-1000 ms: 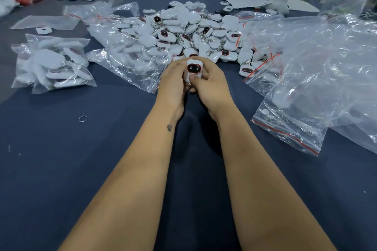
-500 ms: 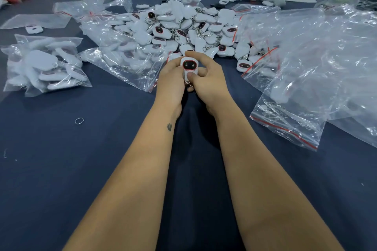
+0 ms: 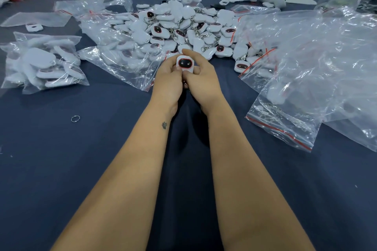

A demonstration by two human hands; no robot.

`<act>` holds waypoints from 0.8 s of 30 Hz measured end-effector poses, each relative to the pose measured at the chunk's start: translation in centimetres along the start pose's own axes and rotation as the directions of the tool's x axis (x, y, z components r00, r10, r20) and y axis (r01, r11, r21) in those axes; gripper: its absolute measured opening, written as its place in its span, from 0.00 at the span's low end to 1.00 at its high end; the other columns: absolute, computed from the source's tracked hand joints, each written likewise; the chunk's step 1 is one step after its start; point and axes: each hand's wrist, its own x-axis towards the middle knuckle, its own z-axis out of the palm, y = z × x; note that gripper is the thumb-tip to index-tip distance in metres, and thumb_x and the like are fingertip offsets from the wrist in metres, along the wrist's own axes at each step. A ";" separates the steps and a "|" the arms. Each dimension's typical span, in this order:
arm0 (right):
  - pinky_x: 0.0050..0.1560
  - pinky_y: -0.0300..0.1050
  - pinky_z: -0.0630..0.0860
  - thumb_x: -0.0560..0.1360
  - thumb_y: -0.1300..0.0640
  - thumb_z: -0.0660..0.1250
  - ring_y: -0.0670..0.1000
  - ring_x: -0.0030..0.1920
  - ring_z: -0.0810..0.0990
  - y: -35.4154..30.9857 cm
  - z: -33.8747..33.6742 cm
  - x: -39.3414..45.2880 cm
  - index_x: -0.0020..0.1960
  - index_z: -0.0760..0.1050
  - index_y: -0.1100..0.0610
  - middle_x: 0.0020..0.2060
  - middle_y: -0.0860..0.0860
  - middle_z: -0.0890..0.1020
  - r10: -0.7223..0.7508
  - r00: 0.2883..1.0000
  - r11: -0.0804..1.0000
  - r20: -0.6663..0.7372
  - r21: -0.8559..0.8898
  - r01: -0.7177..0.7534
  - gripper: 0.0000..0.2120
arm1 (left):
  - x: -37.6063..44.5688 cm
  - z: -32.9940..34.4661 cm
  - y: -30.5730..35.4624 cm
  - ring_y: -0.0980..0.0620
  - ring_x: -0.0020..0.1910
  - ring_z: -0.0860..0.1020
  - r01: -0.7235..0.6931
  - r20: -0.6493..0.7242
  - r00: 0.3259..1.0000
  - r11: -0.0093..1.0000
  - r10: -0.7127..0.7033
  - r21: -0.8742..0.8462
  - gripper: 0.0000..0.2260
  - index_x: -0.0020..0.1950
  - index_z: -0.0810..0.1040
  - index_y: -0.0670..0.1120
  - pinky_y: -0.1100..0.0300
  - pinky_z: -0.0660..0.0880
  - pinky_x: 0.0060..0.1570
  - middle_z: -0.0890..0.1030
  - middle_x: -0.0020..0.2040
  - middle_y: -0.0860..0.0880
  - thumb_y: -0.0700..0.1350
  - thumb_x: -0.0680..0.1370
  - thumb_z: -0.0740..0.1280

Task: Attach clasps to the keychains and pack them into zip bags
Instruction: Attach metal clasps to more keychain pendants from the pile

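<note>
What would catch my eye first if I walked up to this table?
Probably the big heap of white keychains at the table's middle. Just in front of it, the left hand and right hand together grip one keychain, its dark face up. Crinkled clear zip bags sprawl to the right.

Even, soft overhead light, glare on the plastic bags (image 3: 306, 63), wide-angle bending at blurred edges.

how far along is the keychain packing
Done: a filled bag lies at the left. In hand: both the left hand and right hand grip one keychain; whether its clasp is on is hidden. Left: a big loose pile and empty bags at the right.
</note>
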 end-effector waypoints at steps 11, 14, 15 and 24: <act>0.43 0.45 0.80 0.78 0.65 0.61 0.49 0.46 0.81 -0.4 -0.2 0.0 0.49 0.81 0.52 0.48 0.53 0.84 0.087 0.995 0.989 -0.037 0.121 -0.082 0.12 | -0.4 0.0 0.5 0.51 0.47 0.80 0.025 0.002 1.000 0.998 -0.025 -0.063 0.17 0.61 0.79 0.40 0.63 0.75 0.38 0.83 0.53 0.41 0.32 0.79 0.56; 0.41 0.45 0.80 0.78 0.65 0.61 0.50 0.44 0.81 -0.3 -0.2 0.1 0.46 0.79 0.49 0.45 0.54 0.83 0.074 0.997 0.993 -0.031 0.097 -0.070 0.14 | -0.6 0.0 0.9 0.53 0.40 0.79 0.037 -0.006 0.999 0.992 -0.038 -0.124 0.14 0.56 0.80 0.41 0.65 0.74 0.32 0.83 0.42 0.46 0.33 0.78 0.58; 0.41 0.46 0.80 0.78 0.65 0.60 0.50 0.45 0.81 -0.3 -0.2 0.1 0.46 0.79 0.49 0.47 0.56 0.83 0.074 0.997 0.994 -0.034 0.087 -0.071 0.14 | -0.7 0.0 0.9 0.53 0.40 0.79 0.037 -0.013 0.999 0.991 -0.039 -0.125 0.12 0.55 0.80 0.43 0.65 0.75 0.33 0.82 0.42 0.47 0.33 0.78 0.59; 0.39 0.46 0.77 0.76 0.67 0.59 0.52 0.40 0.79 -0.4 -0.3 0.0 0.50 0.76 0.54 0.41 0.57 0.81 0.068 0.997 0.996 -0.026 0.060 -0.066 0.11 | -0.8 0.0 1.0 0.50 0.43 0.77 0.030 -0.014 0.999 0.996 -0.032 -0.084 0.10 0.52 0.79 0.45 0.64 0.74 0.34 0.81 0.48 0.42 0.34 0.78 0.60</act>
